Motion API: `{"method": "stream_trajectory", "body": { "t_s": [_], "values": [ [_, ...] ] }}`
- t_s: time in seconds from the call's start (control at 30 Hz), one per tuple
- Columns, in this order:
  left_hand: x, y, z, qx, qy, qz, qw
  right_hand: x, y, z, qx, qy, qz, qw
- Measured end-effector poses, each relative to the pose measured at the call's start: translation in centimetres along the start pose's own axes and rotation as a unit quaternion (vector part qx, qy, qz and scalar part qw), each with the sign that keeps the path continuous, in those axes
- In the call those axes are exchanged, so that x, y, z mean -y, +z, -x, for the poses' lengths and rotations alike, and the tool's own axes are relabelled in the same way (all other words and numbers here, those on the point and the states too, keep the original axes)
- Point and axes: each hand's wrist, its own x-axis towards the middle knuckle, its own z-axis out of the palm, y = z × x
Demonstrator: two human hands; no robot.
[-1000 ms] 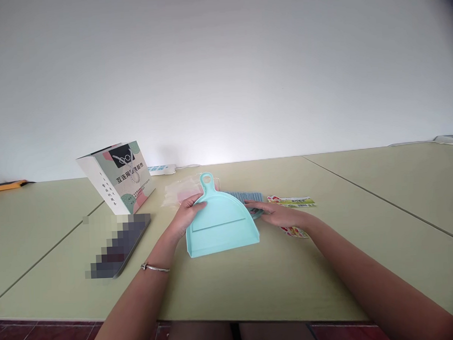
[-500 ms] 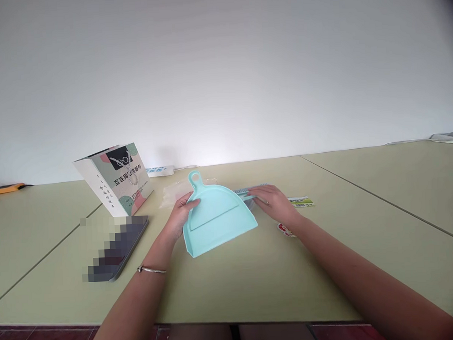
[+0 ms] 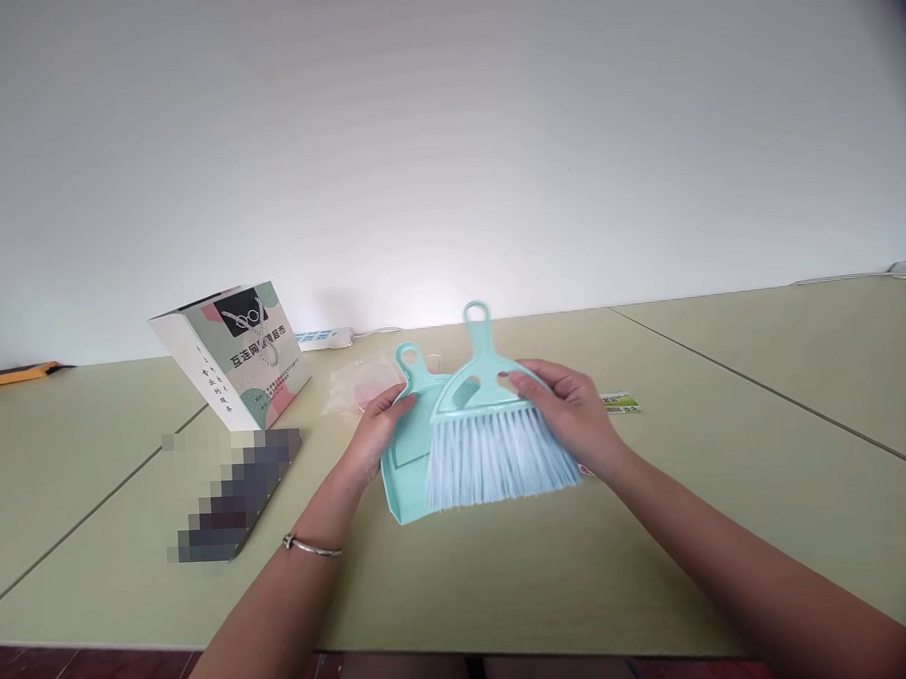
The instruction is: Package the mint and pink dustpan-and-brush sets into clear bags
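My left hand grips the left edge of a mint-green dustpan, its thumb on the inner face and its ringed handle pointing up and away. In my right hand is a matching hand brush, pinched at the right side of its head with the thumb in front. The pale blue bristles hang downward. The brush overlaps the dustpan in front and hides its right part; whether the two touch, I cannot tell. Both are held above the table.
A printed paper bag with a rope handle stands back left, a dark blurred-out flat object before it. Clear plastic wrapping lies behind my left hand. A green-and-white label is at right, a power strip by the wall.
My right hand has brought the brush up from behind the dustpan to in front of it, bristles down. The dustpan, still in my left hand, has shifted slightly right.
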Motion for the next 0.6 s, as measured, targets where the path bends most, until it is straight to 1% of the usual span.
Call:
{"method": "stream_trajectory", "body": {
  "t_s": [0.07, 0.1, 0.2, 0.33, 0.6],
  "values": [
    [0.1, 0.4, 0.2, 0.012, 0.003, -0.018, 1.000, 0.1, 1.0, 1.0, 0.045, -0.017, 0.057, 0.997],
    [0.2, 0.5, 0.2, 0.024, 0.008, -0.026, 0.999, 0.0, 1.4, 1.3, 0.050, -0.022, 0.079, 0.995],
    [0.3, 0.9, 0.4, 0.056, 0.030, -0.053, 0.997, -1.2, 2.1, 1.6, 0.039, -0.047, 0.135, 0.989],
    [0.5, 1.3, 0.5, 0.076, 0.045, -0.086, 0.992, -2.6, 2.6, 1.4, 0.043, -0.086, 0.191, 0.977],
    [0.3, 1.8, 1.2, 0.142, 0.058, -0.148, 0.977, -2.5, 2.9, 1.8, 0.039, -0.126, 0.227, 0.965]
  ]
}}
